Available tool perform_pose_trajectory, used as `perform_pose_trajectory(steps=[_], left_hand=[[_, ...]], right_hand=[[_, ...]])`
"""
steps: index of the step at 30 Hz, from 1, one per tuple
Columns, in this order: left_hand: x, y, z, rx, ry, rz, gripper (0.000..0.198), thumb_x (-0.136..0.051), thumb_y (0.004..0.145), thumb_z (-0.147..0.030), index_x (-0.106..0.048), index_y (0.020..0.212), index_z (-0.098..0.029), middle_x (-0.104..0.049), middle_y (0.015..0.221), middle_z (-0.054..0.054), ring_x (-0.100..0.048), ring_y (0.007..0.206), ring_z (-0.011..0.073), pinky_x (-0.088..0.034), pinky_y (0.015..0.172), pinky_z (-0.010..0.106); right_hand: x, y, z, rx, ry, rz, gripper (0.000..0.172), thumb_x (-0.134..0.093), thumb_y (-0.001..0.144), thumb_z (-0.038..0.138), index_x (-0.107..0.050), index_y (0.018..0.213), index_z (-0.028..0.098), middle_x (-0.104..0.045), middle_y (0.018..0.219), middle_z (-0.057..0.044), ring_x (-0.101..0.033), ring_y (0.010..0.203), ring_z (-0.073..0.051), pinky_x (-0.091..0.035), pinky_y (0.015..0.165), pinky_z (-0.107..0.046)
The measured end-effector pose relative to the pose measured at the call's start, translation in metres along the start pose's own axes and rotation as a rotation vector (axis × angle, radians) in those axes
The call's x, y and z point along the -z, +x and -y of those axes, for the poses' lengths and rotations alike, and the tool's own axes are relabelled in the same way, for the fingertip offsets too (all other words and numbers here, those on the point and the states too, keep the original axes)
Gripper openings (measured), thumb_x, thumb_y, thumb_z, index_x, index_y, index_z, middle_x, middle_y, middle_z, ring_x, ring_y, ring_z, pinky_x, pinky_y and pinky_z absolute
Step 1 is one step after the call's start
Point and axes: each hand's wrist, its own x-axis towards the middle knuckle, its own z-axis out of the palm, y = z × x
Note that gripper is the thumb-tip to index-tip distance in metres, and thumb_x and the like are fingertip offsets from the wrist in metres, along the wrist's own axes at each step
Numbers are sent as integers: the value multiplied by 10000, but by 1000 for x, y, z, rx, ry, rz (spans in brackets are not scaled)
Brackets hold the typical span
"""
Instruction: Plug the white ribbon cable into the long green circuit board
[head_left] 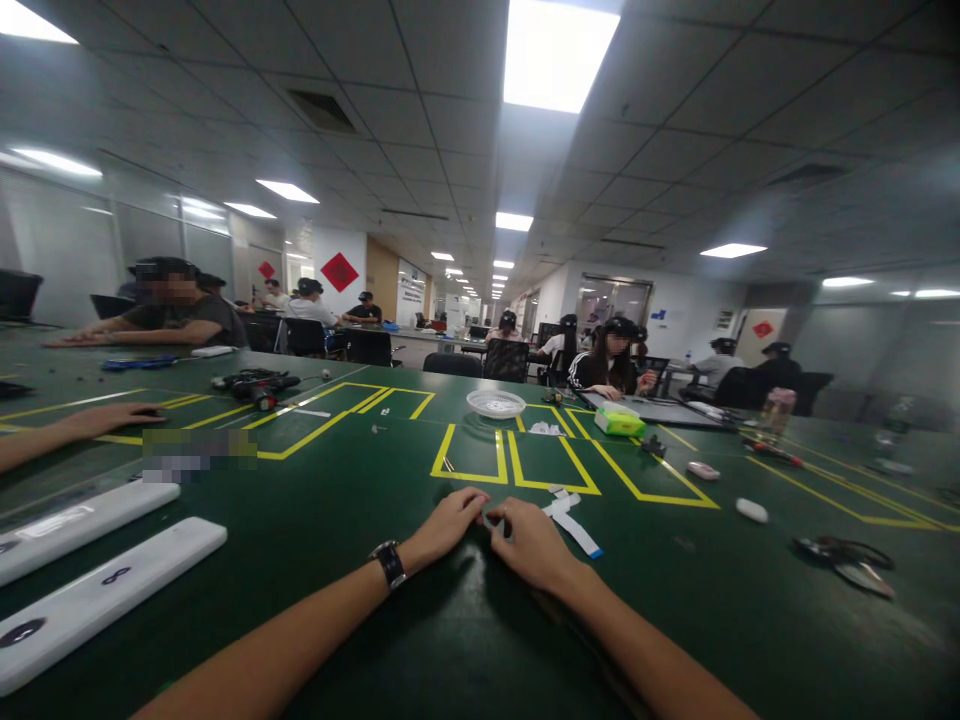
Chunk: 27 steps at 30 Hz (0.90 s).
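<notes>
Both my hands rest on the dark green table [360, 520] near its front middle. My left hand [444, 526], with a black watch on the wrist, has its fingers curled and pinched toward the right hand. My right hand [531, 540] is also closed in a pinch. Between the fingertips of both hands sits a small pale ring-like piece [492, 521], too small to name. A white strip with a blue end [573, 526] lies just right of my right hand, touching nothing I hold.
Yellow tape boxes [517, 462] mark the table beyond my hands. A white mesh bowl [496, 403], a green box [619, 421], scissors [846, 556] at right and two long white bars [105, 590] at left lie around. Another person's hand [105, 418] rests at far left; several people sit beyond.
</notes>
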Motion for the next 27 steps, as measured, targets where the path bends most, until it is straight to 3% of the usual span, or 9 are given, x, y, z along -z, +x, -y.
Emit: perform_pose_trajectory(steps=[5,10,13,16,21,27], left_hand=[[2,0,-4,-20,39,-80,315,-459,832,-395,-628,791,-133,-582,674,7,-538,666,162,-378,630,253],[5,-2,-6,-54,122,-186,273,-473,829,-378,-593,736,-150,-537,638,-10,-485,612,143,-327,584,243],[6,-3,-6,-75,146,-206,267,-491,827,-391,-550,707,-161,-505,618,-24,-458,591,133,-309,570,238],[5,-4,-7,-93,124,-192,241,-511,822,-373,-517,700,-165,-501,635,-28,-458,602,127,-310,575,233],[2,-6,-7,-148,9,-135,131,-520,826,-283,-530,896,-172,-467,641,-51,-452,604,119,-317,577,225],[-4,-8,-11,-53,-414,21,387,-510,850,-250,-389,1211,-180,-640,870,30,-612,768,156,-447,706,266]], right_hand=[[4,6,-16,18,51,-41,318,-393,926,350,-674,984,213,-669,933,-46,-580,879,-167,-380,803,-253],[5,10,-64,-214,-233,-156,340,-452,894,313,-623,1129,137,-610,1138,-140,-496,1095,-251,-338,923,-328],[5,7,-90,-412,-361,-51,390,-465,885,372,-616,1142,120,-578,1162,-176,-472,1122,-306,-358,885,-380],[3,5,-98,-434,-360,39,377,-433,897,380,-617,1126,144,-577,1148,-166,-498,1088,-300,-377,834,-372],[-3,8,-86,-269,-299,31,280,-447,872,265,-627,1062,167,-591,1099,-125,-520,1040,-247,-370,832,-315],[-5,10,-83,-214,-226,-19,224,-457,851,250,-630,958,155,-602,982,-103,-531,945,-211,-364,822,-276]])
